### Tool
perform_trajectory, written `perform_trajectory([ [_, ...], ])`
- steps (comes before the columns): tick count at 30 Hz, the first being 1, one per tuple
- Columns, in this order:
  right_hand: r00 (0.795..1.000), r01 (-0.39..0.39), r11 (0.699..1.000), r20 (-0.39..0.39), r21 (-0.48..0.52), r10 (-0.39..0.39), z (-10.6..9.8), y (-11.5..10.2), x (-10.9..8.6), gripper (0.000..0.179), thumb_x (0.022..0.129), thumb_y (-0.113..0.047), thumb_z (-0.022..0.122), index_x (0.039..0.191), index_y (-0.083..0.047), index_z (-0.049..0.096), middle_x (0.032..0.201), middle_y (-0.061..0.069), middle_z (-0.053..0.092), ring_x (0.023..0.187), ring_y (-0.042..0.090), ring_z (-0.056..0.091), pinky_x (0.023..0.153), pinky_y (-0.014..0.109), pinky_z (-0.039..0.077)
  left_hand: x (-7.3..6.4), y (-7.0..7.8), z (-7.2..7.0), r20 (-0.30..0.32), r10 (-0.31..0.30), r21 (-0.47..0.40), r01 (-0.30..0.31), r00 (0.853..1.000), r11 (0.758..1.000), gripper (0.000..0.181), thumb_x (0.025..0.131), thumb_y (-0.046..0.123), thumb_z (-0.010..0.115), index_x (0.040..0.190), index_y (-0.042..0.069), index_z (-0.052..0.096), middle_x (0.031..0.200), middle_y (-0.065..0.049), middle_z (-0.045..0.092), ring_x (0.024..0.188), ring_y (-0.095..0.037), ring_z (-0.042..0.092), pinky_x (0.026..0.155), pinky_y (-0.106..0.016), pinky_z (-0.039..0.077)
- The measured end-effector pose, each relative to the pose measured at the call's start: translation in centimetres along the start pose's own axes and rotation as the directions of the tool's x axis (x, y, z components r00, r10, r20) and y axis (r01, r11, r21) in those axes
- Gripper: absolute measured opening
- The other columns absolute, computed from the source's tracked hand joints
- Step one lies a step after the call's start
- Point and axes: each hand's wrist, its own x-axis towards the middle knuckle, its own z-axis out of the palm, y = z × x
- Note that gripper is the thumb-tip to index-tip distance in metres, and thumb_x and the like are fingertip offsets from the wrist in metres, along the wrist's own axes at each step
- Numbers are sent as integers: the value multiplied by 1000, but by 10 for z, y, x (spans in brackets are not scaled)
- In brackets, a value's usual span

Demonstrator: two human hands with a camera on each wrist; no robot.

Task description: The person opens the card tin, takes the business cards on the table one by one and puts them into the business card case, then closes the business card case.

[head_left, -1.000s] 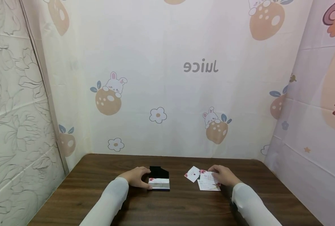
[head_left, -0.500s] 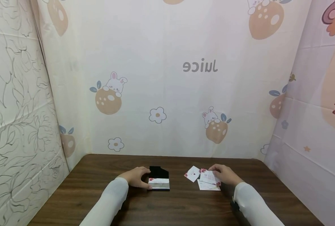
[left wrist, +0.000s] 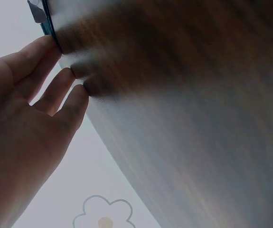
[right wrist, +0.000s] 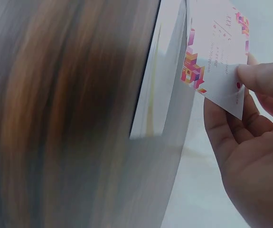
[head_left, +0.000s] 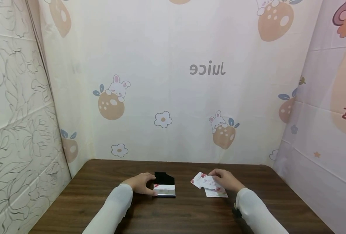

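My left hand [head_left: 139, 184] grips the left side of a business card case [head_left: 165, 191], thumb low and fingers higher up. The case lies on the table with its black lid flipped back and white floral cards showing inside. Only a dark edge of the case [left wrist: 51, 23] shows in the left wrist view. My right hand [head_left: 228, 180] pinches a white business card [right wrist: 219, 52] between thumb and fingers, tilted above the table. Beneath it lie another card [head_left: 216, 193] and, to the left, a partly covered card [head_left: 194, 181].
The dark wooden table [head_left: 173, 214] has rounded far corners. Behind it hangs a white curtain [head_left: 161, 81] printed with rabbits, fruit and flowers. More curtains stand at the left and right sides.
My right hand has moved left with the pinched card, which now overlaps the left card and uncovers more of the lower one. The left hand and the case stay put.
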Motion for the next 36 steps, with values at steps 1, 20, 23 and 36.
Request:
perform_trajectory([
  [1,1000,0,1000,-1,7,0,2,-3,1,16,97,-4,60,106,-11,72,110,8,69,90,21,58,84,50,49,0,0,0,0,-5,-6,5,1000,1000,77,81,52,79,138,4,58,143,-14,52,133,-32,47,107,-52,40],
  [20,997,75,995,25,67,-77,46,-67,31,18,99,-4,59,101,-16,73,108,1,69,91,17,58,88,49,49,0,3,2,-5,-2,13,2,1000,1000,77,81,52,79,138,4,58,142,-12,52,133,-30,47,107,-50,41],
  [23,995,88,993,42,82,-91,54,-78,35,17,100,-6,60,102,-16,73,109,2,69,93,18,58,90,51,49,-1,4,3,-6,-8,15,8,1000,1000,77,81,52,79,137,4,58,142,-12,53,132,-31,47,107,-51,41],
  [36,981,158,978,92,133,-171,85,-112,54,14,101,-11,60,104,-15,73,110,2,69,91,19,56,84,44,50,0,2,2,-10,-5,11,5,1000,1000,77,81,52,79,136,3,59,139,-12,55,131,-31,49,107,-50,41],
])
